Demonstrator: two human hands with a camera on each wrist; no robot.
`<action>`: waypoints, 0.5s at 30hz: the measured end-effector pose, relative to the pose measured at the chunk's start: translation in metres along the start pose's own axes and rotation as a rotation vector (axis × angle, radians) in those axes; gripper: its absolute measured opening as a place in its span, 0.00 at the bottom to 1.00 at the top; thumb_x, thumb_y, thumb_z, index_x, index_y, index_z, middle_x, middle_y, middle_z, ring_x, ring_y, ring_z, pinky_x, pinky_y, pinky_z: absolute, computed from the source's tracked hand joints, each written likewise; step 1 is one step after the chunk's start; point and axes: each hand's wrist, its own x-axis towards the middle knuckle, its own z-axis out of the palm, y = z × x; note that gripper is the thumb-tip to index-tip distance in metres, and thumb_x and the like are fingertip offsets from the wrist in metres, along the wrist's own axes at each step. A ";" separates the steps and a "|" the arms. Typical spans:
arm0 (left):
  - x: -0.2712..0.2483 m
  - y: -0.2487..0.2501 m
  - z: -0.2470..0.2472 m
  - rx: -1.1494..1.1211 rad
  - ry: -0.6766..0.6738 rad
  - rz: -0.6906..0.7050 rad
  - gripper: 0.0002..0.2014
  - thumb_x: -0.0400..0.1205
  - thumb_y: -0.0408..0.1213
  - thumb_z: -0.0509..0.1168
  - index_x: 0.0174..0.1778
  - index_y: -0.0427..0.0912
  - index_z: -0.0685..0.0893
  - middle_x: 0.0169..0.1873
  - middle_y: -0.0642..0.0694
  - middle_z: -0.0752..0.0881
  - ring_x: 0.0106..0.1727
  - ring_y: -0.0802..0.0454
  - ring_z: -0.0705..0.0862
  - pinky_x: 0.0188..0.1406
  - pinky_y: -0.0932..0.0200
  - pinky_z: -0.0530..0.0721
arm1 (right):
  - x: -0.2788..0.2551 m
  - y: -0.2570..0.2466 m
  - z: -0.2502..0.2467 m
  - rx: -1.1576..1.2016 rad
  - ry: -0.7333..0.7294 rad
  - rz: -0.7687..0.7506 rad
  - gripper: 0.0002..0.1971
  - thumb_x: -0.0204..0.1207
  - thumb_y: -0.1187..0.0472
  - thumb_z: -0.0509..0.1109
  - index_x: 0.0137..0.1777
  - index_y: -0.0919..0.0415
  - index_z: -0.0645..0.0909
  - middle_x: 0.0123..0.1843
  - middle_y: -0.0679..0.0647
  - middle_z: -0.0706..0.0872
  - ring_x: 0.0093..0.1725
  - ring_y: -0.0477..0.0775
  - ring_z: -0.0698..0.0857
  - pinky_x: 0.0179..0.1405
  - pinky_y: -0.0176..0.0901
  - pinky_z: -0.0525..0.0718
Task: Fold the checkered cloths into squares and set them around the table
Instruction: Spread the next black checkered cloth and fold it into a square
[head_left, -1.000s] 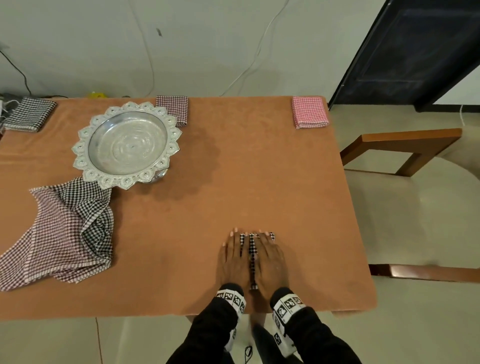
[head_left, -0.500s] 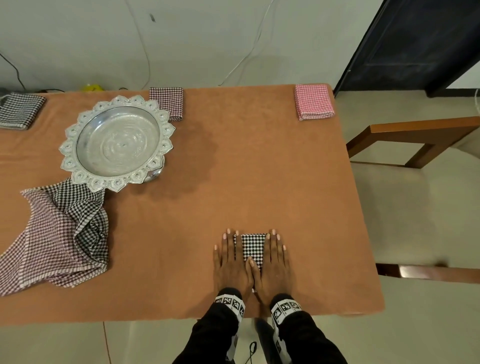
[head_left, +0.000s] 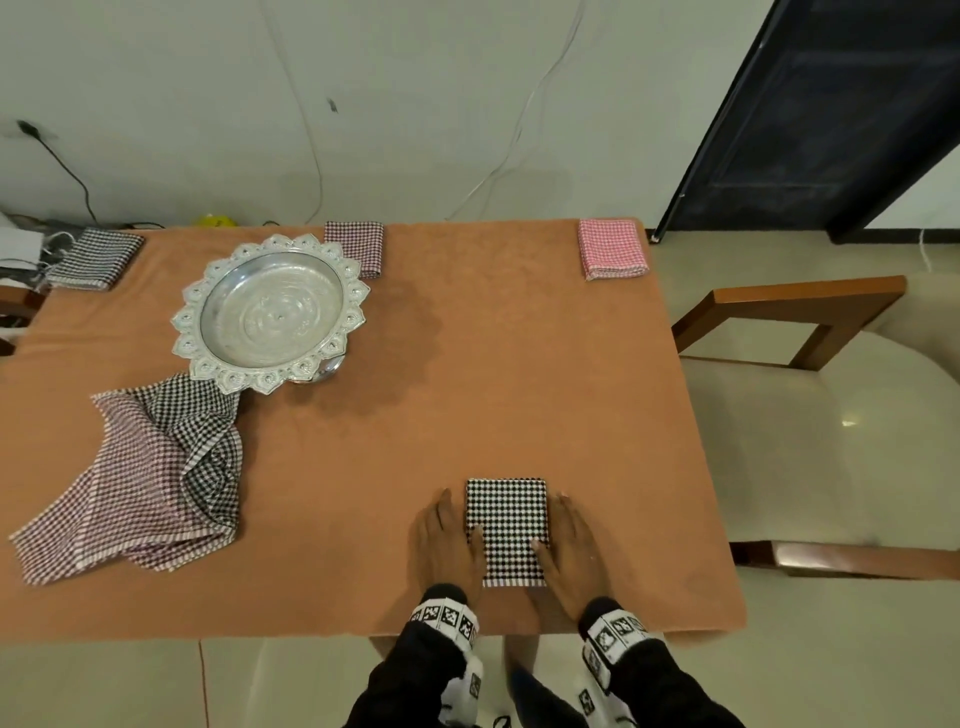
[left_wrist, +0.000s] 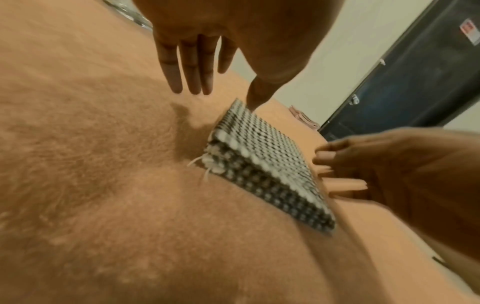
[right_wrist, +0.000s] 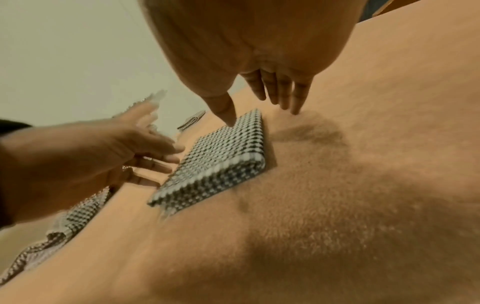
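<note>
A folded black-and-white checkered cloth (head_left: 506, 525) lies flat near the front edge of the orange-covered table (head_left: 519, 364). My left hand (head_left: 447, 538) lies flat on the table against the cloth's left side, fingers straight, with the thumb on the cloth. My right hand (head_left: 569, 543) mirrors it on the right side. In the left wrist view the left hand's thumb tip touches a corner of the cloth (left_wrist: 259, 160). The right wrist view shows the cloth (right_wrist: 221, 156) between both hands. Three other folded cloths sit along the far edge: black (head_left: 93, 258), maroon (head_left: 356, 247) and pink (head_left: 613, 248).
A heap of unfolded maroon and black checkered cloths (head_left: 150, 478) lies at the left. Behind it stands an ornate silver tray (head_left: 270, 312). A wooden chair with a cream seat (head_left: 805, 415) is to the right of the table. Cables hang on the wall behind.
Both hands have slid apart from the middle of the folded cloth to its two sides, uncovering its top. The cloth stays in place.
</note>
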 end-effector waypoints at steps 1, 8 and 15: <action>-0.007 -0.001 -0.003 -0.061 0.004 -0.051 0.35 0.86 0.48 0.62 0.86 0.40 0.59 0.84 0.41 0.67 0.83 0.41 0.67 0.85 0.47 0.64 | -0.007 0.003 -0.006 0.001 0.020 0.050 0.35 0.84 0.43 0.56 0.89 0.58 0.60 0.89 0.57 0.61 0.87 0.58 0.61 0.85 0.44 0.53; -0.018 -0.004 0.003 -0.269 -0.099 -0.269 0.24 0.75 0.43 0.78 0.64 0.41 0.80 0.60 0.43 0.86 0.63 0.43 0.83 0.64 0.49 0.83 | -0.002 -0.001 -0.024 0.281 0.046 0.343 0.13 0.73 0.55 0.69 0.56 0.58 0.82 0.55 0.57 0.88 0.53 0.56 0.84 0.52 0.45 0.82; -0.004 -0.001 -0.015 -0.342 -0.290 -0.405 0.22 0.67 0.46 0.81 0.53 0.44 0.84 0.44 0.51 0.90 0.43 0.53 0.89 0.38 0.61 0.85 | 0.012 -0.032 -0.019 0.617 -0.054 0.572 0.13 0.71 0.64 0.81 0.50 0.59 0.81 0.47 0.53 0.89 0.42 0.49 0.86 0.31 0.38 0.78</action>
